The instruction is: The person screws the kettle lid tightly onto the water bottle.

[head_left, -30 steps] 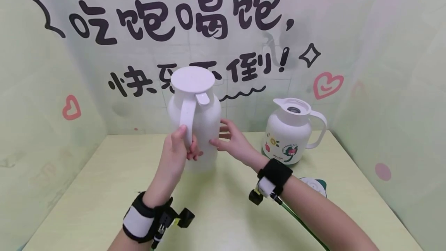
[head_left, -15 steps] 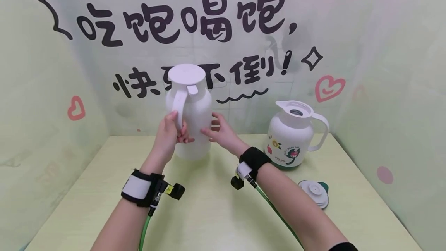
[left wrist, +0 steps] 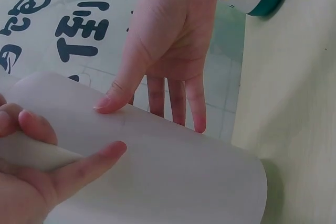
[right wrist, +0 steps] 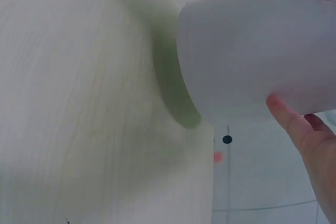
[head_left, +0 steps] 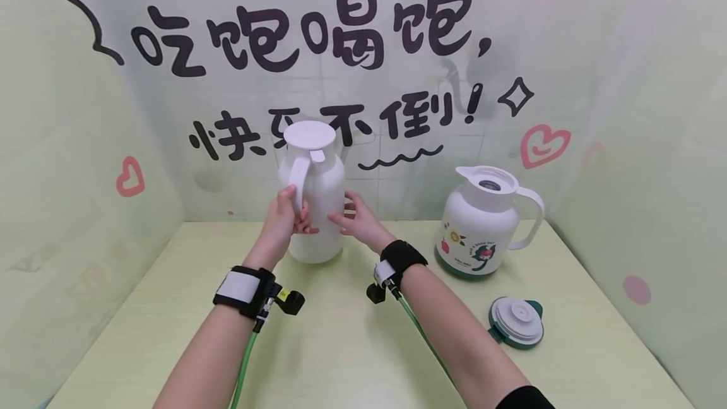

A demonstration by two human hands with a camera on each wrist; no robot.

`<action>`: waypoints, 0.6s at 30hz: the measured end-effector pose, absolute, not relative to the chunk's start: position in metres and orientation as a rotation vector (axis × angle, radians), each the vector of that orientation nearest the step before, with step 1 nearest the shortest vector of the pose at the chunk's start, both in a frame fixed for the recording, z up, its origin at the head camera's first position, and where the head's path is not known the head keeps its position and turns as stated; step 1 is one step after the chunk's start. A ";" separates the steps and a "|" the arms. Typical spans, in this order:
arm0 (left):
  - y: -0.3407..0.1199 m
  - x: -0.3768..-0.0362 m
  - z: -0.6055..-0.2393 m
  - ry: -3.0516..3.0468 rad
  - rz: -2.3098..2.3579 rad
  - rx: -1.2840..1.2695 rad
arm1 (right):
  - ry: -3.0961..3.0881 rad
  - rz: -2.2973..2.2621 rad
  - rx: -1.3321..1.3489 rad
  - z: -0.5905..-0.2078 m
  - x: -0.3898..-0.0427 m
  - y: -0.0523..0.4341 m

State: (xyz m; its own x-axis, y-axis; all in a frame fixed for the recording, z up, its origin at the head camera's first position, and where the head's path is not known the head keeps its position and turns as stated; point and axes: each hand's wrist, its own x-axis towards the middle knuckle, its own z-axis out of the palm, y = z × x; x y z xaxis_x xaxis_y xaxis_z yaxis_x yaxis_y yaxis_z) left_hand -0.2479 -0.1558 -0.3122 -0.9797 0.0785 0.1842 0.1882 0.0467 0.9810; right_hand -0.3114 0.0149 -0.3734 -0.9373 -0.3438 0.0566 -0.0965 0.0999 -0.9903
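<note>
A tall white thermos jug [head_left: 326,185] stands upright at the middle back, its lid [head_left: 309,134] on top. My left hand [head_left: 277,223] grips the jug's handle [head_left: 299,175], with the index finger reaching along the body in the left wrist view. My right hand [head_left: 363,225] touches the opposite side. There its thumb lies on the front, and the other fingers extend nearly straight behind the jug [left wrist: 173,166]. In the right wrist view, the jug's base [right wrist: 191,61] is right at the tabletop, with a shadow beside it.
To the right stands a shorter white thermos jug [head_left: 477,232] with printed pictures and a green base, its mouth uncovered. In front of it a grey and green lid [head_left: 517,320] lies on the pale wooden table [head_left: 341,346]. A lettered backdrop [head_left: 397,163] rises close behind.
The tall jug has come down toward the table, away from the camera, with both hands moving along. The view has shifted slightly, and the lid at right shows more fully.
</note>
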 end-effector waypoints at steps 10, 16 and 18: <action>-0.162 -0.260 -0.330 -2.194 -2.126 -0.300 | 2.202 -1.934 -0.438 -0.393 -0.324 0.010; -0.167 -0.266 -0.338 -2.189 -2.122 -0.320 | 2.223 -1.922 -0.427 -0.399 -0.327 0.007; -0.169 -0.268 -0.338 -2.189 -2.121 -0.327 | 2.220 -1.915 -0.430 -0.396 -0.325 0.006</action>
